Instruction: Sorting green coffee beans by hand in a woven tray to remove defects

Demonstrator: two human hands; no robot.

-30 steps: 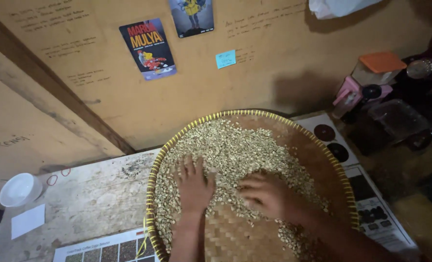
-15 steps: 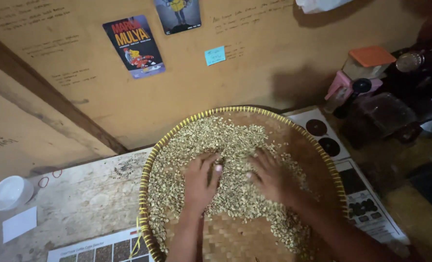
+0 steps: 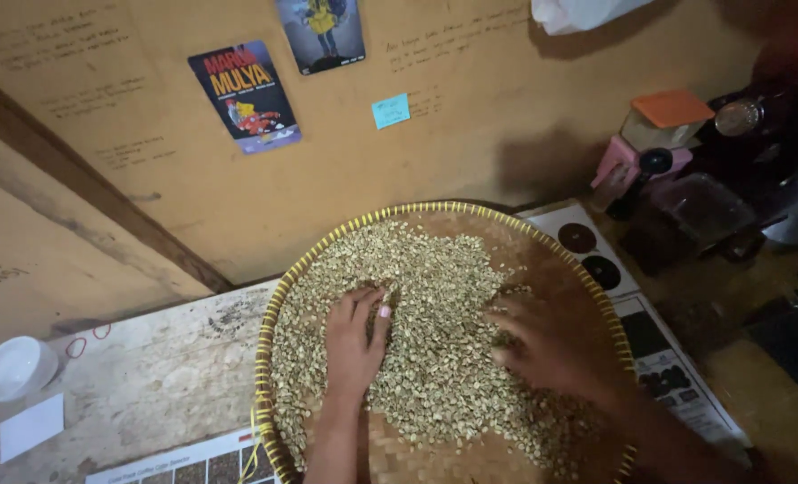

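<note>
A: What are the 2 hands doing?

B: The left hand [image 3: 352,345] is lying palm down on the pale green coffee beans [image 3: 435,341], fingers [image 3: 374,314] loosely spread and slightly curled into the heap, gripping nothing that I can see. The right hand [image 3: 551,345] is resting on the beans toward the right side of the woven bamboo tray [image 3: 278,309], fingers [image 3: 507,315] splayed flat and open; it is blurred and in shadow, so I cannot tell whether any bean is being pinched.

A: And the beans themselves?

B: They are sitting in a broad layer across the round tray (yellow-bound rim), covering most of it, while bare weave is showing along the near edge and the far right.

A: Where is the tray lying?

B: On a worn wooden tabletop [image 3: 157,376], right up against an orange-brown wall [image 3: 471,152]. A white bowl [image 3: 9,367] is sitting at the far left, well apart from the tray, with a white card [image 3: 31,427] just beside it. A printed colour chart [image 3: 184,466] is peeking out by the tray's near-left rim, and another printed sheet [image 3: 596,255] with dark circles is lying under its right side.

A: Anything on the wall?

B: 2 posters [image 3: 244,94] and 1 blue sticky note [image 3: 390,110]. An orange-lidded container [image 3: 663,118] is standing at the right.
</note>
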